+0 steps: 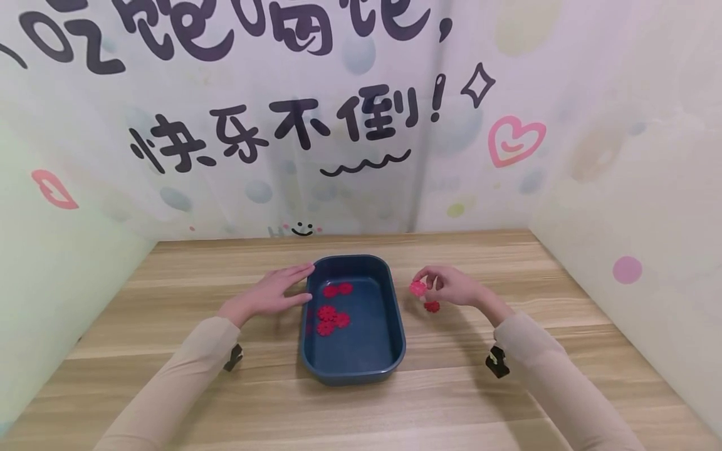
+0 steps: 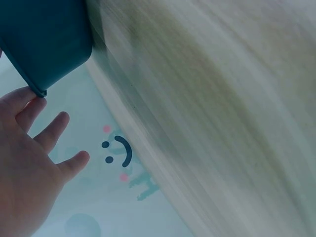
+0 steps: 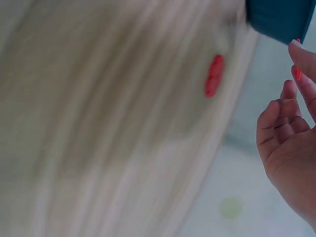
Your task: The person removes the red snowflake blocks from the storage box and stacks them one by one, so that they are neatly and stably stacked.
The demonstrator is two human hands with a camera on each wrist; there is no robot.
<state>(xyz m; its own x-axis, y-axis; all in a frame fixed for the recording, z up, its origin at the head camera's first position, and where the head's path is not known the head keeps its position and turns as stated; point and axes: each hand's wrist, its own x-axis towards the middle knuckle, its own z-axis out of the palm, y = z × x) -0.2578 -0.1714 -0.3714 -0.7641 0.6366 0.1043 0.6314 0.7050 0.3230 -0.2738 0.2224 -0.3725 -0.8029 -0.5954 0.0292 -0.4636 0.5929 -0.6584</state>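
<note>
Blue tray [image 1: 366, 351] holds five red flowers [image 1: 326, 313]

They lie as a pair and a trio. Beside the tray, the right grip [image 1: 449, 286] pinches a bright, scalloped flower [image 1: 417, 288] above the counter [image 1: 451, 394], near a darker flower [image 1: 432, 307]; the left grip [image 1: 273, 292], fingers spread, touches the tray.

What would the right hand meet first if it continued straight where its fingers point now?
Probably the blue tray, at its right rim; the right hand might pass above, since height is unclear.
</note>
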